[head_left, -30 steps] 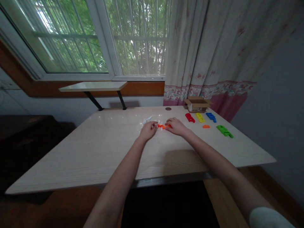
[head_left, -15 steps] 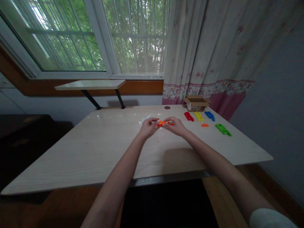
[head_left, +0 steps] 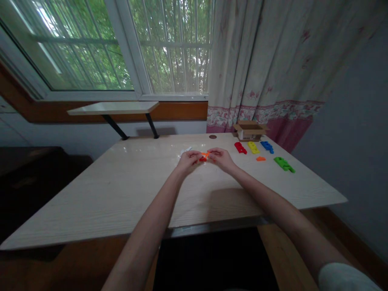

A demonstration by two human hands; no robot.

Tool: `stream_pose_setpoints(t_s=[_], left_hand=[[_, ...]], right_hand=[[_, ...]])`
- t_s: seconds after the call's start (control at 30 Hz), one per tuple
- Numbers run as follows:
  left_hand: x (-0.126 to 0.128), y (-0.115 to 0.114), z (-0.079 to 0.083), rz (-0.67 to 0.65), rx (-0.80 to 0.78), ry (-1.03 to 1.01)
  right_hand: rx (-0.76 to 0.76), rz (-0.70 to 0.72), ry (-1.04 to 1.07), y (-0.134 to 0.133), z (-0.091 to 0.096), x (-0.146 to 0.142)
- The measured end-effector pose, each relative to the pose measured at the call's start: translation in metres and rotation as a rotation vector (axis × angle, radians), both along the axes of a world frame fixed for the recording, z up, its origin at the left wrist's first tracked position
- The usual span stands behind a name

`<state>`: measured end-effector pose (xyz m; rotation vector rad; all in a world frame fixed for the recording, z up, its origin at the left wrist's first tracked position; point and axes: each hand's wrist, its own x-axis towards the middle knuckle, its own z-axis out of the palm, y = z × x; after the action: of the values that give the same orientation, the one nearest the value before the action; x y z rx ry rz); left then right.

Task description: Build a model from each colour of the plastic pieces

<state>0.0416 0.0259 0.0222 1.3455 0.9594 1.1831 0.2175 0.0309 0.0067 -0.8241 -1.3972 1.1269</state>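
Over the middle of the table, my left hand [head_left: 188, 160] and my right hand [head_left: 223, 159] are close together, fingers pinched from both sides around small plastic pieces. An orange piece [head_left: 205, 154] spans the gap between the fingertips. Just below it shows a red piece [head_left: 203, 159], next to my left fingertips. Fingers cover much of both pieces, so I cannot tell whether they are joined. Behind my left hand lies a whitish item [head_left: 186, 150], partly hidden and too small to name.
To the right lie red [head_left: 240, 148], yellow [head_left: 253, 147], blue [head_left: 267, 147], green [head_left: 284, 164] and orange [head_left: 260, 159] plastic pieces. An open cardboard box [head_left: 249, 131] stands behind them. A raised shelf [head_left: 113, 107] is at the back left of the table [head_left: 106, 202].
My hands have drawn slightly closer together around the pieces. The red bit seen at my right fingers no longer shows. The view has shifted a little; the pieces on the right lie as before.
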Motion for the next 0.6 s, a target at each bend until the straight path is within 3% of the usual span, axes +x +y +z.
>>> stream_pose_setpoints(t_s=[0.2,0.6], left_hand=[[-0.001,0.004,-0.005,-0.055,-0.055,-0.106],[0.005,0.003,-0.016,-0.153,-0.112,-0.214]], right_hand=[[-0.151,0.069,0.21,-0.004,0.001,-0.004],[-0.209,0.115,0.278,-0.015,0.011,-0.013]])
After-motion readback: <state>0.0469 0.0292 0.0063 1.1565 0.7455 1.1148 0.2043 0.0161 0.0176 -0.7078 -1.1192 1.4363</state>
